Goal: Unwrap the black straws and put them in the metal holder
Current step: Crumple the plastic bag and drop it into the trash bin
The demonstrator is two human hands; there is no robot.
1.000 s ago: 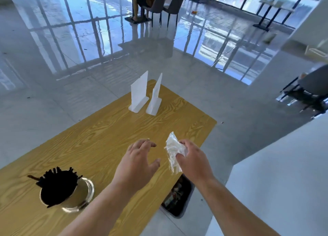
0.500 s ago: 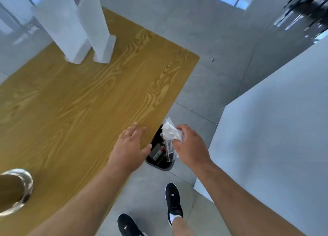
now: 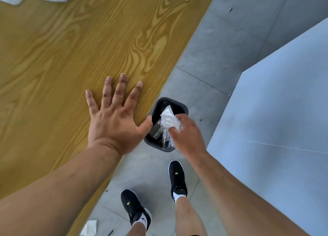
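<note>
Left hand lies flat, fingers spread, palm down. Right hand is curled closed, forearm reaching forward and down.

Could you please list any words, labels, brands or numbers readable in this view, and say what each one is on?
No text can be read.
Black shoes: a small yellowish mark on each, too small to read.
White socks: a dark logo, no lettering.
Items in the black bin: possible labels, too blurred to read.
Crumpled plastic wrapper in the right hand: no print visible.
</note>
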